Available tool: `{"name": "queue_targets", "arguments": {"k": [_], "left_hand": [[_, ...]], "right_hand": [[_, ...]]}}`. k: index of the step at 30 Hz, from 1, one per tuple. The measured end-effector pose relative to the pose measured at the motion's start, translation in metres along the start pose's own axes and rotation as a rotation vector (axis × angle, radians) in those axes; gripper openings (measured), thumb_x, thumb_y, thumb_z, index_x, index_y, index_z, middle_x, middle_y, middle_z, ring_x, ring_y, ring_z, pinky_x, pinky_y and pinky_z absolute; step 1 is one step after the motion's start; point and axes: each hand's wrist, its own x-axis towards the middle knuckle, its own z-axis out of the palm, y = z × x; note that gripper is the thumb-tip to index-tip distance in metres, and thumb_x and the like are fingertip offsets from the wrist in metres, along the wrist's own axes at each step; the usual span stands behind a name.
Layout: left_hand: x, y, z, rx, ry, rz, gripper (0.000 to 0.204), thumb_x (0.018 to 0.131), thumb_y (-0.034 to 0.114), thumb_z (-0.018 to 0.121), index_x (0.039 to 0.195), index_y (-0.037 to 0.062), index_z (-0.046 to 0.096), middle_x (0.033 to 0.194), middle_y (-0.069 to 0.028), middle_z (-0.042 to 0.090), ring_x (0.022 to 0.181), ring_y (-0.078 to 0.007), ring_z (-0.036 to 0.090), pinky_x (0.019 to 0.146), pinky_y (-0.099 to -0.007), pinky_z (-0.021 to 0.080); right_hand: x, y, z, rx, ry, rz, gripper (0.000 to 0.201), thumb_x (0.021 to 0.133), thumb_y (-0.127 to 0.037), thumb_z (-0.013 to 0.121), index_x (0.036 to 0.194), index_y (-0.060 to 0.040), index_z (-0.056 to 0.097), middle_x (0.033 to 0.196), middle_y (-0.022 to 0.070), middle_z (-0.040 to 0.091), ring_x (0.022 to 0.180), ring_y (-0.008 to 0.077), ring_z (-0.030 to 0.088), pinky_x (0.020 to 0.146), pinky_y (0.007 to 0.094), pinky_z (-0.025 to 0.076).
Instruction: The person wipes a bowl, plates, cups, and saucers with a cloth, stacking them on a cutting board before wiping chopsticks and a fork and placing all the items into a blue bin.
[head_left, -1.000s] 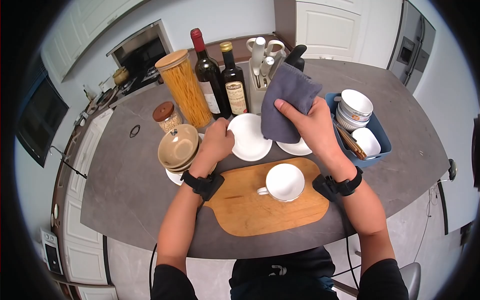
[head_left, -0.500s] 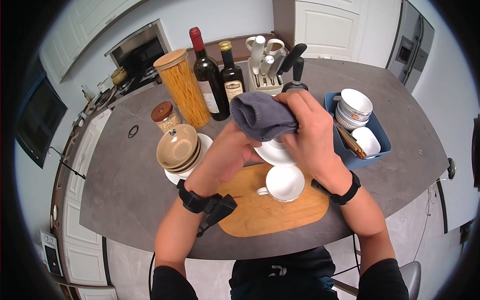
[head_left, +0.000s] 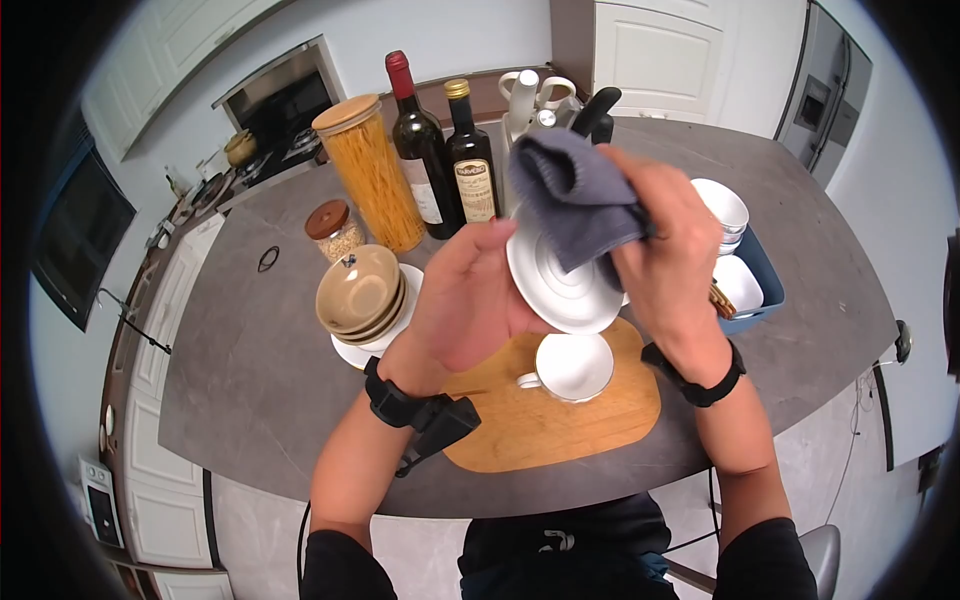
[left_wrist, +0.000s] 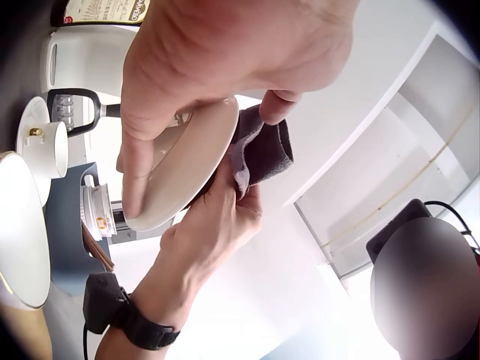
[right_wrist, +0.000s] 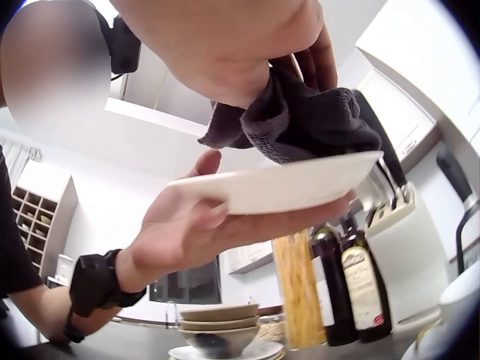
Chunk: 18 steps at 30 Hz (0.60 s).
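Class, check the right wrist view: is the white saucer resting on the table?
No, the left hand holds the white saucer up from beneath, below the dark cloth.

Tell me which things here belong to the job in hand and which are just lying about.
In the job: saucer in the left hand, cloth in the right hand, perhaps the cup.
Lying about: stacked bowls, pasta jar, two bottles, knife block, blue basket.

The cloth (head_left: 578, 205) is purplish grey, the saucer (head_left: 546, 287) and cup (head_left: 575, 368) white, the bowls (head_left: 358, 290) tan, the basket (head_left: 768, 276) blue.
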Motion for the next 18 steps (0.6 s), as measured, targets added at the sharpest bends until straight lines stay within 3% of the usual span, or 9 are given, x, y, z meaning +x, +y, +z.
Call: {"name": "queue_targets", "arguments": {"k": [1, 4, 7, 11, 15, 18], "left_hand": [[0.001, -0.001, 0.0, -0.001, 0.0, 0.002, 0.067, 0.106, 0.048, 0.033, 0.154, 0.0012, 0.036, 0.152, -0.0178, 0.049, 0.136, -0.034, 0.055, 0.111, -0.0559, 0.048], [0.003, -0.006, -0.001, -0.058, -0.009, -0.048, 0.095, 0.099, 0.078, 0.022, 0.16, 0.0046, 0.025, 0.158, -0.0151, 0.04, 0.144, -0.0339, 0.045, 0.115, -0.0575, 0.042], [0.001, -0.009, 0.002, -0.13, 0.024, 0.006, 0.099, 0.097, 0.083, 0.021, 0.16, 0.0071, 0.027, 0.158, -0.0151, 0.041, 0.144, -0.0337, 0.045, 0.114, -0.0592, 0.042], [-0.003, 0.0, -0.001, -0.132, 0.079, 0.065, 0.091, 0.098, 0.081, 0.024, 0.152, 0.0092, 0.043, 0.15, -0.0118, 0.051, 0.137, -0.0354, 0.053, 0.113, -0.058, 0.044], [-0.006, 0.01, -0.018, -0.389, 0.019, 0.106, 0.095, 0.097, 0.08, 0.032, 0.144, -0.0003, 0.05, 0.138, -0.0148, 0.06, 0.125, -0.0335, 0.061, 0.108, -0.0483, 0.049], [-0.011, 0.023, -0.021, -0.331, 0.057, 0.058, 0.104, 0.093, 0.086, 0.027, 0.145, -0.0005, 0.05, 0.138, -0.0176, 0.06, 0.13, -0.031, 0.057, 0.112, -0.0494, 0.044]], "right_hand": [[0.001, 0.003, -0.001, 0.001, -0.001, -0.001, 0.042, 0.071, 0.004, 0.072, 0.112, -0.005, 0.074, 0.101, 0.0133, 0.074, 0.091, 0.0333, 0.069, 0.078, 0.0403, 0.056], [-0.001, 0.005, 0.001, -0.156, -0.024, -0.064, 0.046, 0.067, 0.0, 0.074, 0.113, -0.0052, 0.073, 0.106, 0.0092, 0.073, 0.09, 0.0311, 0.069, 0.075, 0.0395, 0.057], [-0.021, -0.015, 0.016, -0.022, -0.175, -0.029, 0.052, 0.065, 0.008, 0.067, 0.116, -0.0036, 0.072, 0.111, 0.0134, 0.073, 0.1, 0.0328, 0.07, 0.084, 0.0394, 0.059], [-0.022, -0.026, 0.021, 0.155, -0.256, -0.021, 0.056, 0.063, 0.012, 0.062, 0.117, -0.0011, 0.071, 0.116, 0.0179, 0.072, 0.111, 0.0353, 0.07, 0.092, 0.0398, 0.059], [-0.013, -0.025, 0.011, 0.427, -0.402, 0.008, 0.055, 0.063, 0.015, 0.058, 0.115, 0.0016, 0.071, 0.117, 0.0193, 0.072, 0.116, 0.0359, 0.068, 0.098, 0.0415, 0.057], [-0.005, -0.017, 0.007, 0.579, -0.53, -0.023, 0.051, 0.066, 0.014, 0.057, 0.113, 0.0024, 0.071, 0.115, 0.019, 0.072, 0.117, 0.0356, 0.068, 0.104, 0.0428, 0.054]]}}
